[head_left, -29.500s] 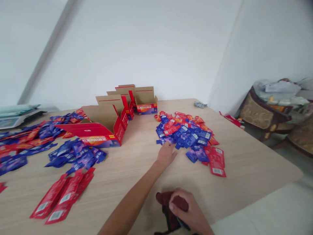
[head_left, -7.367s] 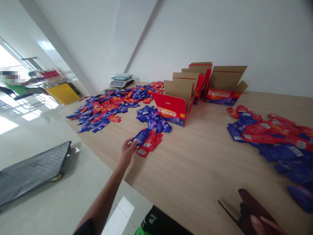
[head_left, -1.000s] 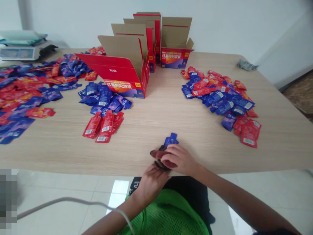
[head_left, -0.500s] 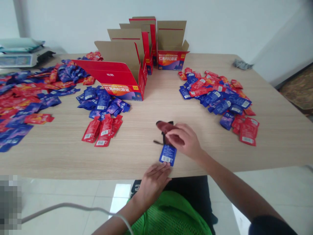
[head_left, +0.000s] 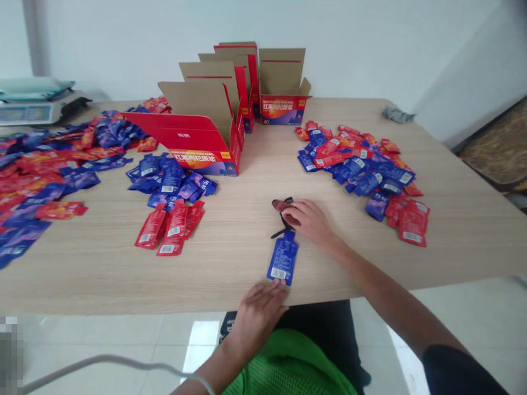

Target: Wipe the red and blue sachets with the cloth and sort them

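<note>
A blue pouch (head_left: 283, 259) with a white barcode lies flat on the table, its narrow neck pointing away from me. My left hand (head_left: 262, 307) rests at the pouch's lower edge, fingers stretched out and fingertips touching it. Just beyond the neck, my right hand (head_left: 308, 220) has its fingers closed on what looks like brown-lensed sunglasses (head_left: 282, 206) with thin black arms. The fingers hide part of them. One black arm reaches down beside the pouch's neck.
Red and blue pouches lie in a small group (head_left: 168, 206) to the left and a heap (head_left: 362, 164) to the right. A larger pile (head_left: 53, 170) covers the far left. Open red cartons (head_left: 206, 151) stand behind, near a scale (head_left: 33, 112). A grey cable (head_left: 102, 359) crosses the lower left.
My right hand has drawn away from the pouch with the sunglasses, uncovering the pouch's neck. My left hand stays at its lower edge. The whole view has shifted slightly.
</note>
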Demonstrator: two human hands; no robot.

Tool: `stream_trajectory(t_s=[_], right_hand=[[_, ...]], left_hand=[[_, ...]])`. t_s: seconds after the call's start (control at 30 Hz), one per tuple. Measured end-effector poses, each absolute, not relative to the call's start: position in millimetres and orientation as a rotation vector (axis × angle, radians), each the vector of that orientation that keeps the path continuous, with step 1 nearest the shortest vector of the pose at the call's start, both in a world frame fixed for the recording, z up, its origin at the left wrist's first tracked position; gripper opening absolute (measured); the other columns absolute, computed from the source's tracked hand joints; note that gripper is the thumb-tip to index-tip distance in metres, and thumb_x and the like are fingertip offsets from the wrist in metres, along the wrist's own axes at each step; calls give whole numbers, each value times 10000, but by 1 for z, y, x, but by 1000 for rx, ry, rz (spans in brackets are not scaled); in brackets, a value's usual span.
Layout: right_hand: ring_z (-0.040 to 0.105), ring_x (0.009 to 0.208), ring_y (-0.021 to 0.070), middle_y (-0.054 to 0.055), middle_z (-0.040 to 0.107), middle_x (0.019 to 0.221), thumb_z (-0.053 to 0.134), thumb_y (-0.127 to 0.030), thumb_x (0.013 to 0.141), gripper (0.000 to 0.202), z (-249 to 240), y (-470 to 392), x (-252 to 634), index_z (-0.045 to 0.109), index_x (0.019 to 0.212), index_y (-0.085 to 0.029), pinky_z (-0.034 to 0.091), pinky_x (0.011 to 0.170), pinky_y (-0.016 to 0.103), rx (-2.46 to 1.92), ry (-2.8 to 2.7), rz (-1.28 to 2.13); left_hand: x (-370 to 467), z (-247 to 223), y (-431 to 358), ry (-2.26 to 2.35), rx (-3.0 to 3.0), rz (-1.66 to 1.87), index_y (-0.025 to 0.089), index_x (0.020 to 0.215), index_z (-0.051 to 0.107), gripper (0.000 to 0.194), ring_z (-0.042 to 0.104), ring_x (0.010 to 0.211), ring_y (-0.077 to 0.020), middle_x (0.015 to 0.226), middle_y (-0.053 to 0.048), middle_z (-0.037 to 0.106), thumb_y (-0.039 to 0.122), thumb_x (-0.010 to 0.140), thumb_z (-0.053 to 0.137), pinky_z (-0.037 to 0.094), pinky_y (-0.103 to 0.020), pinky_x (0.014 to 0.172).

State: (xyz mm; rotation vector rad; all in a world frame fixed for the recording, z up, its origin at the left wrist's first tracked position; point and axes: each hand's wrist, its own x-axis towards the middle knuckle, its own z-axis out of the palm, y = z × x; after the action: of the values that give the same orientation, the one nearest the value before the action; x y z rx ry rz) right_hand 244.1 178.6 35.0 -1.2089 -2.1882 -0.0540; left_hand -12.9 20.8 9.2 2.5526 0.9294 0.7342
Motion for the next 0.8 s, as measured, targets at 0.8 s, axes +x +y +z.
stream_trajectory(t_s=[0.8], right_hand=[[629,1105,253,76,710,1099,674,-204,970,148,42,174,245,706,1110,-244,537,989,425,-1157,-2160,-91]], left_hand=[[-11,10,20,955,2508,748,174,1311,651,258,697,1247,-218,1355,-78,719,248,1090,540,554,-385,1077]])
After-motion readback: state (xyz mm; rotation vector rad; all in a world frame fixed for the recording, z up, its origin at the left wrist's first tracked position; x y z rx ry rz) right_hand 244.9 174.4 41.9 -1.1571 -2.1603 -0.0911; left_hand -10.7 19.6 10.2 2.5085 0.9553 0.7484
